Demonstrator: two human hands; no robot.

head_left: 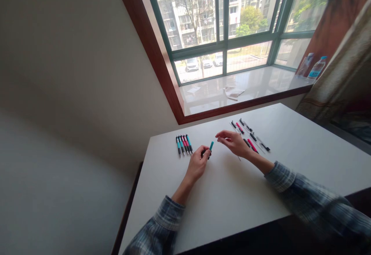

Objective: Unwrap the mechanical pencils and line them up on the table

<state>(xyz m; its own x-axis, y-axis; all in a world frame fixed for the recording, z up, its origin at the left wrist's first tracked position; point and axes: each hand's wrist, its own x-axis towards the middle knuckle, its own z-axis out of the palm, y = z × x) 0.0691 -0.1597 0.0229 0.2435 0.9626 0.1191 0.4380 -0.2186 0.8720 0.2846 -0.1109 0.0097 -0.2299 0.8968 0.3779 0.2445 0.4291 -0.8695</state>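
My left hand [199,162] is closed around a teal pen barrel [211,145] with a black lower part, its teal end sticking up past my fingers. To the right, my right hand [232,141] hovers over the table with fingers loosely bent and apart; I see nothing between them. Left of my hands, several pens [184,144] in teal, red and black lie side by side in a row. Beyond and beside my right hand are loose pen parts: a red barrel [240,128], another red barrel [252,145], black pieces [253,136] and thin refills. My right hand hides some of them.
The white table [226,197] stands against the wall below a window. On the sill [208,92] are a crumpled paper or cloth [232,92] and, at its right end, plastic bottles [317,68]. A curtain [339,58] hangs at the right.
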